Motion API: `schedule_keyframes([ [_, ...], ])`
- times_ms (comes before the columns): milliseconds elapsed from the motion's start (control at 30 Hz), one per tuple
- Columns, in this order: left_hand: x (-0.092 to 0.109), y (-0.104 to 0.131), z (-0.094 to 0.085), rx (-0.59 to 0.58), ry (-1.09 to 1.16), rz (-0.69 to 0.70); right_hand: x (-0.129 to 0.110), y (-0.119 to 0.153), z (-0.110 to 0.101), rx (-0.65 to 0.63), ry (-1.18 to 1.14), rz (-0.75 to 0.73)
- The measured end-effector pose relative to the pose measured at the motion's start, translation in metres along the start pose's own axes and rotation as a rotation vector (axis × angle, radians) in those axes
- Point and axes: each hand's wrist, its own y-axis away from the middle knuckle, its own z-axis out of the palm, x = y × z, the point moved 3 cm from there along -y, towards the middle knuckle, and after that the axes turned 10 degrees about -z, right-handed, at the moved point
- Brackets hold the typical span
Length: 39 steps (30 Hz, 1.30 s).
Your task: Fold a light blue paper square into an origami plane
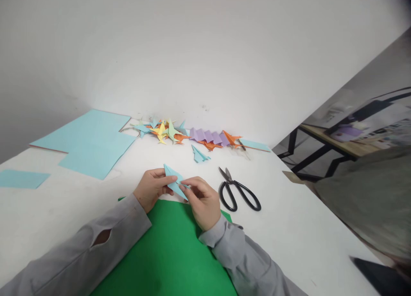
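A small light-blue folded paper, narrow and pointed at its upper end, is held between both hands above the table. My left hand grips its left side, thumb on top and fingers curled underneath. At the lower right part, the thumb and forefinger of my right hand pinch the paper near a fold. Below the hands lies a large green sheet, partly covered by the forearms. Black-handled scissors rest just right of my right hand, blades slightly apart.
Light-blue paper sheets and a smaller blue piece lie at the left. Along the wall sit several colourful folded paper figures, a purple pleated strip and a blue folded figure. Another person's clothing shows at the right.
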Motion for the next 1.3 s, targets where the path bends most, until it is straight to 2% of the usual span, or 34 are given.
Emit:
schedule_keyframes([
  [133,-0.001,0.001,0.0,0.018,-0.055,0.022,0.0,-0.002,0.0,0.042,-0.033,0.056],
  [333,-0.003,-0.001,-0.001,0.043,-0.098,0.029,0.012,-0.001,0.001,0.098,-0.187,0.332],
  [500,-0.004,-0.002,-0.002,0.023,-0.134,0.036,0.016,-0.002,0.001,0.107,-0.288,0.403],
  [900,-0.004,-0.001,-0.001,0.011,-0.221,0.059,0.015,-0.003,0.001,0.114,-0.321,0.423],
  [1300,-0.002,0.001,0.004,0.075,-0.27,0.065,0.014,-0.003,0.002,0.111,-0.338,0.417],
])
